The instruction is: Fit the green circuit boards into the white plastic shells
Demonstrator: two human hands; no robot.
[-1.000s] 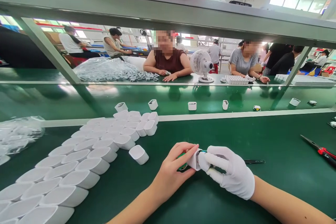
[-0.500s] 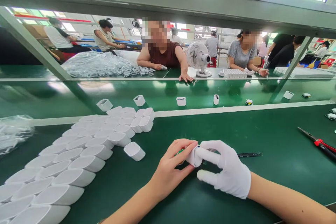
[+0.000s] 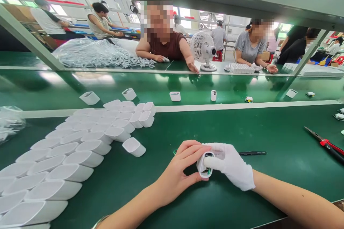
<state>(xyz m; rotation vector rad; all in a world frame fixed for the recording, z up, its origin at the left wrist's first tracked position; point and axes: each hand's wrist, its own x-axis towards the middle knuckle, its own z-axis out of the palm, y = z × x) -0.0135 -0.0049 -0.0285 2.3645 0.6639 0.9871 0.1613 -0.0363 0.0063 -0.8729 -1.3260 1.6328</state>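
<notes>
My bare left hand is closed around a white plastic housing, its open end tilted towards me. Inside the opening sit dark parts and a bit of green circuit board. My right hand, in a white glove, grips the far rim with its fingers while the thumb presses into the opening. Just beyond my left fingers, a small green piece peeks out, mostly hidden. Black tweezers lie on the green bench behind the gloved hand. A single white housing stands to the left.
Rows of white housings cover the bench's left side. Several filled housings, such as one housing, and a small board lie on the green strip beyond the white line. Red-handled pliers lie at right. Co-workers sit opposite, near a fan.
The housing has turned so its open end faces me, and my right thumb has moved into it. Filled housings on the far strip have shifted left. The camera view has tilted slightly.
</notes>
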